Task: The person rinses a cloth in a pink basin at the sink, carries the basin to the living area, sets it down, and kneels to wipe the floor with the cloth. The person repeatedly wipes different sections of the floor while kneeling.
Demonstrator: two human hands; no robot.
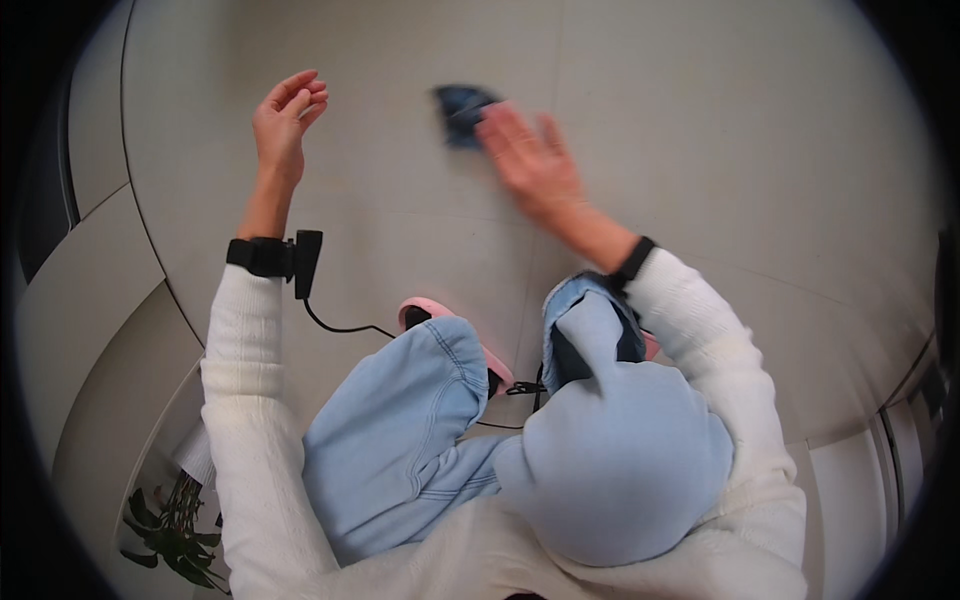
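A dark blue cloth (461, 109), crumpled and slightly blurred, is on the pale tiled floor (420, 180). My right hand (531, 161) reaches to its right edge with fingers stretched out. Motion blur hides whether the fingertips grip the cloth or only touch it. To the left, my left hand (287, 124) hovers apart from the cloth, its fingers loosely bent and nothing visible in them.
Below are my knees in light blue jeans (397, 420) and pink slippers (427, 306). A black device (306, 264) on my left wrist trails a black cable (337, 328). Pale cabinet panels (90, 277) and a leafy plant (176, 536) stand at left.
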